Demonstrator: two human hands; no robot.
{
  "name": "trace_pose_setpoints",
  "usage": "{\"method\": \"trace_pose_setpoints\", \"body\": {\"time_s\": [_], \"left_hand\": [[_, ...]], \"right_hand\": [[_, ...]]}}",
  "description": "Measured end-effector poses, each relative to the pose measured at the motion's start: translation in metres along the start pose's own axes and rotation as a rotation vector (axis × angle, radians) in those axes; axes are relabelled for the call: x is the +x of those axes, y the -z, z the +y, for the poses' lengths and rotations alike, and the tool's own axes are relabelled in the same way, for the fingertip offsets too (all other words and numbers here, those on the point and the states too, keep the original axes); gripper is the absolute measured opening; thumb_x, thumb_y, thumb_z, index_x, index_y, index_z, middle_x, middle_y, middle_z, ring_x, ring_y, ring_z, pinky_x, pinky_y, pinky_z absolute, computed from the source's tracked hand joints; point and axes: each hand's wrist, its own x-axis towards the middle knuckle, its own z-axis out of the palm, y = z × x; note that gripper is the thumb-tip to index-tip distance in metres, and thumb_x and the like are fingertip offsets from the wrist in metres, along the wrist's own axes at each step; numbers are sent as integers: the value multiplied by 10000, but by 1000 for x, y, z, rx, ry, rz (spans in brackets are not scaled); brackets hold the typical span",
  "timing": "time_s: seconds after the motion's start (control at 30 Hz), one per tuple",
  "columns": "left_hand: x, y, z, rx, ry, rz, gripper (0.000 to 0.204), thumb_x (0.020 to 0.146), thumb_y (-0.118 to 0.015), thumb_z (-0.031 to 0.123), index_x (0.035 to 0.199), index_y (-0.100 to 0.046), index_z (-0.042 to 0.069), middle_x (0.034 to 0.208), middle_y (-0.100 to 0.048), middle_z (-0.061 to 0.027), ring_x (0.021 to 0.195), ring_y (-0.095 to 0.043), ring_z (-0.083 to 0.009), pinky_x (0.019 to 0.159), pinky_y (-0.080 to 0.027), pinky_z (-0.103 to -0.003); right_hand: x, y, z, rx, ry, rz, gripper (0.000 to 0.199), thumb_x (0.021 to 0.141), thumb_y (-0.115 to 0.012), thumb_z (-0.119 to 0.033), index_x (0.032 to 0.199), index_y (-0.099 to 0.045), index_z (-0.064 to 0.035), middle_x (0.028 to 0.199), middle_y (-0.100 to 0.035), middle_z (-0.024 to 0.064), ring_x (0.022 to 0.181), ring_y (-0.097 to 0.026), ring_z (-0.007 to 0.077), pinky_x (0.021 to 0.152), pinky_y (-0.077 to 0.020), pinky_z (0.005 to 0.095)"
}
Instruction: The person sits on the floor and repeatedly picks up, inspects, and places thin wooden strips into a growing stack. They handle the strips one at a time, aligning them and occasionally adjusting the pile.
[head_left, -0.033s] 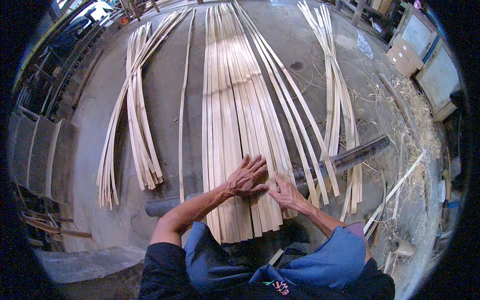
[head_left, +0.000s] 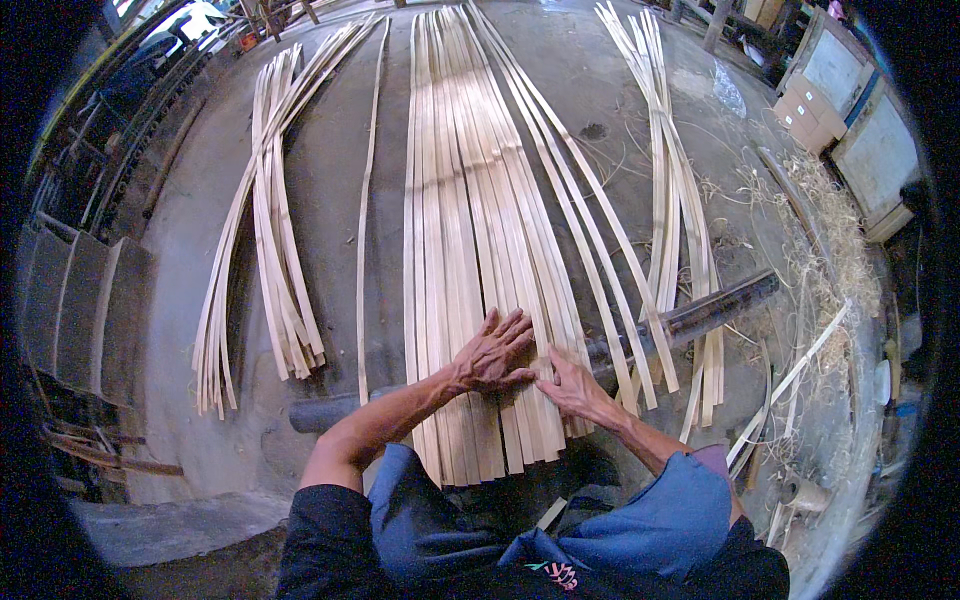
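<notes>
A wide row of long, pale, flat strips, like split bamboo or wood, (head_left: 440,240) runs away from me, laid side by side. My left hand (head_left: 493,356) lies flat across their near part, fingers spread. At the row's right side, my right hand (head_left: 577,389) rests on the strips, its forefinger and thumb stretched apart. Its other fingers are partly hidden. The two thumbs nearly meet. Under the near part of the strips a dark pipe or pole (head_left: 725,303) lies crosswise. Several loose strips (head_left: 590,225) fan out just right of the row.
Crossed bundles of strips lie left (head_left: 268,200) and right (head_left: 668,190). A single strip (head_left: 366,220) lies left of the row. Curly shavings (head_left: 840,230) litter the right side, near a cardboard box (head_left: 810,115). Grey blocks (head_left: 85,310) stand at the left.
</notes>
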Motion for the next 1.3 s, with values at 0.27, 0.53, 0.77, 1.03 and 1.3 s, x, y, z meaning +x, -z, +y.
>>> {"method": "trace_pose_setpoints", "body": {"time_s": [0.27, 0.53, 0.77, 1.03, 1.3], "left_hand": [[0, -1, 2, 5, 6, 9, 711, 781, -415, 539, 1280, -318, 42, 1372, -231, -151, 1298, -134, -289, 1041, -28, -501], [5, -6, 3, 61, 13, -31, 778, 788, -306, 615, 1261, -334, -1, 1353, -248, -185, 1282, -167, -318, 1010, -80, -555], [2, -9, 5, 32, 25, 15, 822, 770, -300, 647, 1281, -299, 1, 1365, -224, -178, 1281, -165, -325, 1009, -66, -562], [6, -13, 14, 61, 92, 28, 809, 747, -430, 592, 1319, -234, 54, 1385, -196, -144, 1281, -156, -336, 1000, -58, -583], [11, 2, 30, 195, 28, -200, 696, 795, -370, 546, 1251, -355, 21, 1374, -199, -183, 1302, -100, -306, 1014, -18, -569]], "right_hand": [[0, 2, -8, 11, -69, -17, 503, 756, -546, -219, 1156, -396, 46, 968, -517, 313, 842, -555, 419, 717, -475, 445], [-7, -1, -6, -101, 100, 87, 519, 747, -534, -223, 1149, -361, 57, 751, -511, 261, 688, -568, 365, 621, -468, 426], [-3, -6, -2, -188, -1, 53, 645, 767, -541, -258, 1230, -260, 92, 725, -542, 277, 650, -575, 383, 627, -462, 430], [-4, -3, -3, 61, -9, 247, 633, 798, -520, -226, 1278, -238, 76, 961, -536, 284, 809, -579, 293, 725, -449, 371], [-3, -12, -4, 143, 86, 400, 588, 791, -531, -240, 1261, -323, 45, 684, -540, 251, 510, -525, 187, 498, -426, 351]]}}
